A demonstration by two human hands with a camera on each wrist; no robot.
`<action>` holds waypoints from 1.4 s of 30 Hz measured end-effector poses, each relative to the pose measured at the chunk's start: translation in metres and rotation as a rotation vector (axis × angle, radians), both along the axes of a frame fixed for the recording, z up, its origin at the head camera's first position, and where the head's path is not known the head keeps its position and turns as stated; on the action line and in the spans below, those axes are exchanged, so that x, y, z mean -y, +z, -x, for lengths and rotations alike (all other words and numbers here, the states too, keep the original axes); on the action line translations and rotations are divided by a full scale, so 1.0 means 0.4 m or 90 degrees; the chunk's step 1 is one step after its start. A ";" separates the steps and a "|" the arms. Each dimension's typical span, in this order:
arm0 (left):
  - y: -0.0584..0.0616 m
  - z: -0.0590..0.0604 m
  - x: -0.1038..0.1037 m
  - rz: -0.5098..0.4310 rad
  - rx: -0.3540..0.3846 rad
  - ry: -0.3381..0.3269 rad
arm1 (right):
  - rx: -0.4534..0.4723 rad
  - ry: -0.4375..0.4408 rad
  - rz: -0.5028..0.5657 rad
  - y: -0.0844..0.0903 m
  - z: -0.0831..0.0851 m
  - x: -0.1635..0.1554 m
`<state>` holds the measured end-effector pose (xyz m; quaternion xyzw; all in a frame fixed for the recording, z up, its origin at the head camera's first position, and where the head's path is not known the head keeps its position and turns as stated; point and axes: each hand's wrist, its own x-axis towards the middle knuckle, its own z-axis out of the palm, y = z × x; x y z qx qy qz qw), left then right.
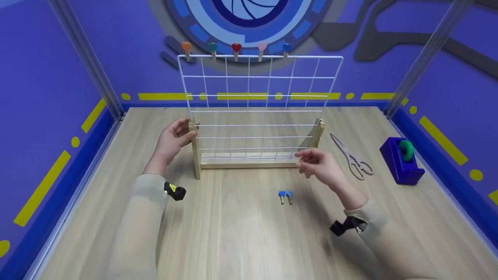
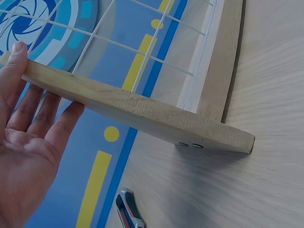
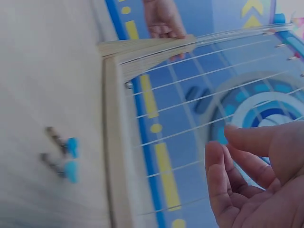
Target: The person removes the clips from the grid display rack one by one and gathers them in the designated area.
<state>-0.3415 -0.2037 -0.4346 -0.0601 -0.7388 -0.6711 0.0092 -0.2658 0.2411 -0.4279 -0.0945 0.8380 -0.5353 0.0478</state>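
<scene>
While scissors (image 1: 352, 157) lie aside, pegs (image 1: 285, 196) front the rack (image 1: 249, 161).

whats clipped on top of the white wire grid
Five heart-topped pegs sit along the top edge of the white wire grid: orange, teal, red, pink and blue. Their clamping ends are too small to make out.

Matt wooden table (image 1: 241, 233), white wire grid (image 1: 256, 97)

Rack (image 1: 256, 116) blocks mid-table; open tabletop (image 1: 241, 241) in front, w/ two clips (image 1: 285, 195).
</scene>
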 end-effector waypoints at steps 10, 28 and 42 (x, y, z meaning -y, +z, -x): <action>-0.006 0.003 0.001 0.009 -0.005 0.003 | -0.122 -0.034 0.120 0.190 0.031 0.002; -0.009 -0.001 0.003 -0.004 -0.012 -0.010 | -0.288 -0.026 0.269 0.459 0.090 0.070; -0.009 0.005 0.003 0.007 -0.006 -0.012 | -0.276 -0.033 0.343 0.542 0.179 0.119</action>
